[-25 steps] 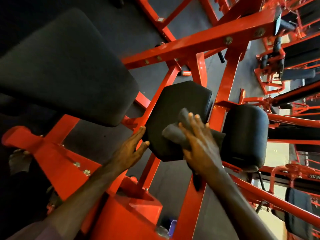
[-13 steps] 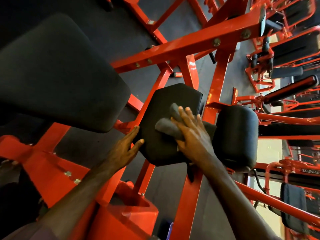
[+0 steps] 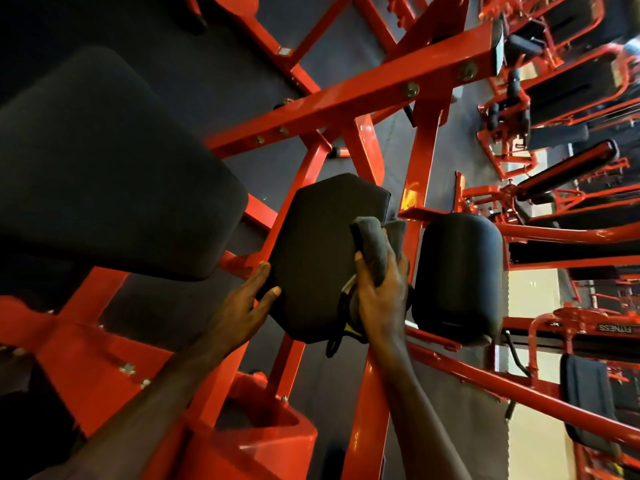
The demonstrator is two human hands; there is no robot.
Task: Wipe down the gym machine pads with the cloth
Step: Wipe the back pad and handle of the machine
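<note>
Cloth (image 3: 375,247), grey, gripped in right hand (image 3: 381,292) against right edge of flat pad (image 3: 322,251). Left hand (image 3: 247,306), fingers straight, braces pad's left edge. Roller pad (image 3: 459,271) beside.

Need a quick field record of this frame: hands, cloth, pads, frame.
left hand: open, fingers on left edge of middle pad
right hand: holds grey cloth at middle pad's right edge
large pad: upper left, untouched
round pad: right of cloth, untouched
frame: red
</note>
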